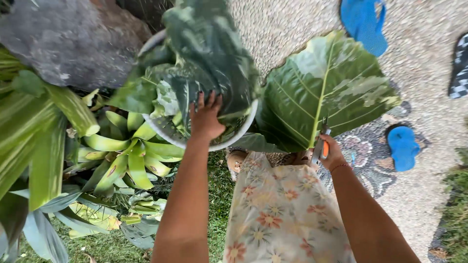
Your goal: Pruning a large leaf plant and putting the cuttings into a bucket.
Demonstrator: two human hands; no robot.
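My left hand (205, 118) reaches into a white round pot (247, 122) and presses on the dark green variegated leaves (204, 53) growing in it. My right hand (330, 153) grips garden shears with orange handles (321, 142), their blades pointing up at the base of a very large pale green leaf (326, 85). That leaf spreads to the right of the pot, over the pebble path. A floral-patterned skirt (282, 209) shows below, between my arms.
A big dark rock (68, 39) sits at the upper left. Striped yellow-green bromeliad plants (126, 156) fill the left side over grass. Blue sandals (363, 19) (402, 146) and a dark patterned one (459, 68) lie on the pebble paving (429, 112).
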